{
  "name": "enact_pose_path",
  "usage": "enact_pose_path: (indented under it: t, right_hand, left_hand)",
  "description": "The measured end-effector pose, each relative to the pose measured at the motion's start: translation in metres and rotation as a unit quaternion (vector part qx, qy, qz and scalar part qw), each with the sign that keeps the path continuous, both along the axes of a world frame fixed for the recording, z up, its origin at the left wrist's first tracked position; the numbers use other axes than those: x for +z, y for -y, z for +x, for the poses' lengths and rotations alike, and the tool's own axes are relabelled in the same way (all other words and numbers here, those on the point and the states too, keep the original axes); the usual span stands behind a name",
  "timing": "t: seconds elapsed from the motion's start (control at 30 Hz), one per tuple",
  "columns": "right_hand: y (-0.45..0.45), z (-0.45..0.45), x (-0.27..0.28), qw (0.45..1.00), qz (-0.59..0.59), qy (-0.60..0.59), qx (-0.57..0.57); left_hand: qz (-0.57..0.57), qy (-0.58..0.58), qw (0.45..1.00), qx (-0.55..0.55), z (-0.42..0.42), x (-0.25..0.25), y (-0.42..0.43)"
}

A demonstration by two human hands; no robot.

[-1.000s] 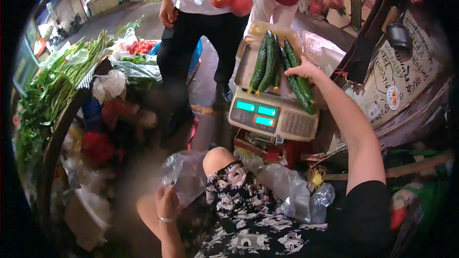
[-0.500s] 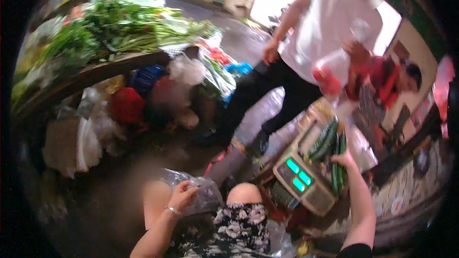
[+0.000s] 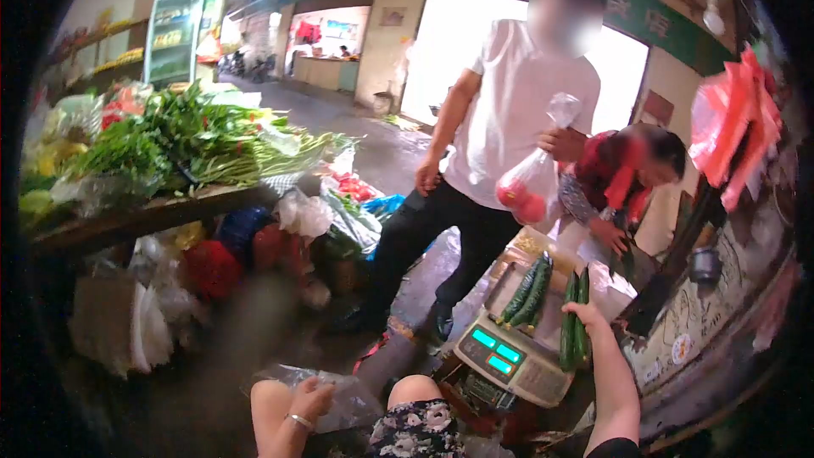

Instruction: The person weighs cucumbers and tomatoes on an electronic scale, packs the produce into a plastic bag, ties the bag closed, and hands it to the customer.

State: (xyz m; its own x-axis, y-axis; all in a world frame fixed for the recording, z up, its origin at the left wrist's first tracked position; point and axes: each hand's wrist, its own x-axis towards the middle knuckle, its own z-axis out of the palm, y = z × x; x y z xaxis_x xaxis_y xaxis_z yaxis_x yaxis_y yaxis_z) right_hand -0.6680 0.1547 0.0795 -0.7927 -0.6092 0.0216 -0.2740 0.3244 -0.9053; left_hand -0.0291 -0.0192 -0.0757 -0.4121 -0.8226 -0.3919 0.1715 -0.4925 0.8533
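My right hand point(image 3: 585, 315) is closed around two long green cucumbers point(image 3: 569, 341), held upright side by side at the right edge of a digital scale point(image 3: 543, 376). More cucumbers point(image 3: 527, 293) lie on the scale's pan, just left of the held pair. The scale's display point(image 3: 496, 351) glows green, but its digits are unreadable. Over my lap, my left hand point(image 3: 312, 399) pinches a clear plastic bag point(image 3: 354, 400), which hangs loose across my knees.
Facing me stands a person in a white shirt point(image 3: 526, 93) holding a bag of red round produce point(image 3: 521, 195). Another person in red point(image 3: 606, 174) bends behind the scale. Leafy greens point(image 3: 195, 136) cover a stall at left. Pink bags point(image 3: 736, 127) hang at right.
My view has tilted upward. The cucumbers in my right hand now stand farther from those on the pan. My left hand still holds the plastic bag.
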Motion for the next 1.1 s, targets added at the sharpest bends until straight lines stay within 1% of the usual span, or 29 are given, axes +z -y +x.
enact_pose_path:
  t: [0.03, 0.07, 0.1, 0.17, 0.23, 0.3, 0.33, 0.37, 0.4, 0.47, 0.5, 0.53, 0.57, 0.6, 0.63, 0.67, 0.7, 0.73, 0.77, 0.8, 0.83, 0.87, 0.9, 0.97, 1.0, 1.03, 1.07, 1.1]
  right_hand:
    - [-0.006, 0.033, 0.024, 0.998, -0.051, 0.042, -0.019]
    - [-0.013, 0.062, 0.048, 0.996, -0.070, 0.050, -0.016]
    - [-0.016, 0.079, 0.063, 0.994, -0.088, 0.057, -0.013]
    - [-0.016, 0.079, 0.060, 0.975, -0.218, -0.003, 0.046]
    - [-0.011, 0.113, 0.070, 0.945, -0.321, 0.023, 0.059]
    - [-0.006, 0.183, 0.104, 0.918, -0.385, 0.028, 0.092]
    - [-0.001, 0.202, 0.113, 0.908, -0.400, 0.011, 0.124]
    - [0.005, 0.218, 0.116, 0.897, -0.413, -0.001, 0.158]
    - [0.011, 0.240, 0.119, 0.887, -0.435, 0.010, 0.155]
    - [0.028, 0.287, 0.121, 0.856, -0.491, 0.040, 0.155]
    - [0.037, 0.308, 0.119, 0.832, -0.529, 0.051, 0.158]
    - [0.045, 0.321, 0.115, 0.819, -0.541, 0.025, 0.189]
    - [0.052, 0.340, 0.112, 0.830, -0.520, 0.006, 0.201]
    - [0.062, 0.357, 0.113, 0.788, -0.577, 0.028, 0.213]
    - [0.067, 0.376, 0.111, 0.790, -0.566, 0.012, 0.236]
    - [0.071, 0.393, 0.105, 0.785, -0.574, 0.006, 0.234]
    - [0.074, 0.407, 0.097, 0.778, -0.538, 0.093, 0.312]
    - [0.080, 0.417, 0.087, 0.760, -0.496, 0.169, 0.384]
    - [0.092, 0.423, 0.068, 0.775, -0.516, 0.024, 0.363]
    - [0.102, 0.436, 0.045, 0.677, -0.409, 0.476, 0.384]
    - [0.108, 0.445, 0.021, 0.768, -0.406, 0.267, 0.417]
    - [0.105, 0.448, 0.025, 0.796, -0.400, 0.106, 0.442]
    - [0.101, 0.446, 0.031, 0.806, -0.375, -0.052, 0.454]
    - [0.097, 0.439, 0.030, 0.742, -0.395, -0.273, 0.467]
    - [0.091, 0.436, 0.031, 0.745, -0.395, -0.280, 0.459]
    - [0.081, 0.432, 0.033, 0.739, -0.313, -0.301, 0.515]
    - [0.073, 0.431, 0.038, 0.727, -0.226, -0.316, 0.566]
    - [0.065, 0.429, 0.045, 0.728, -0.226, -0.318, 0.564]
  left_hand:
    - [0.012, -0.007, 1.000, 0.011, 0.002, 0.004, -0.003]
    - [0.023, -0.044, 0.999, 0.002, 0.004, 0.011, -0.004]
    - [0.022, -0.035, 0.999, -0.006, 0.002, 0.025, -0.005]
    - [-0.009, -0.058, 0.998, -0.019, -0.006, 0.064, -0.009]
    - [-0.075, -0.083, 0.993, -0.048, -0.021, 0.083, 0.000]
    - [-0.094, -0.145, 0.980, -0.101, -0.035, 0.108, 0.007]
    - [-0.089, -0.139, 0.982, -0.092, -0.042, 0.144, -0.003]
    - [-0.099, -0.189, 0.970, -0.119, -0.047, 0.154, 0.002]
    - [-0.094, -0.222, 0.961, -0.138, -0.049, 0.177, -0.006]
    - [-0.095, -0.211, 0.967, -0.109, -0.050, 0.213, -0.019]
    - [-0.095, -0.219, 0.961, -0.140, -0.044, 0.225, -0.021]
    - [-0.095, -0.243, 0.953, -0.157, -0.039, 0.235, -0.026]
    - [-0.098, -0.268, 0.942, -0.176, -0.036, 0.245, -0.028]
    - [-0.106, -0.263, 0.943, -0.174, -0.040, 0.259, -0.037]
    - [-0.098, -0.277, 0.941, -0.166, -0.038, 0.267, -0.044]
    - [-0.091, -0.293, 0.938, -0.161, -0.036, 0.275, -0.051]
    - [-0.091, -0.302, 0.934, -0.167, -0.033, 0.284, -0.057]
    - [-0.094, -0.312, 0.934, -0.146, -0.026, 0.288, -0.063]
    - [-0.109, -0.321, 0.935, -0.108, -0.021, 0.298, -0.074]
    - [-0.076, -0.340, 0.937, -0.024, -0.021, 0.316, -0.091]
    - [-0.108, -0.369, 0.921, -0.056, -0.011, 0.319, -0.089]
    - [-0.105, -0.389, 0.915, -0.006, -0.007, 0.324, -0.097]
    - [-0.105, -0.396, 0.911, -0.034, -0.003, 0.325, -0.099]
    - [-0.166, -0.359, 0.919, 0.001, 0.020, 0.323, -0.094]
    - [-0.198, -0.338, 0.920, 0.026, 0.033, 0.320, -0.091]
    - [-0.230, -0.315, 0.919, 0.054, 0.043, 0.316, -0.089]
    - [-0.231, -0.316, 0.919, 0.048, 0.052, 0.312, -0.087]
    - [-0.226, -0.306, 0.923, 0.057, 0.060, 0.308, -0.087]
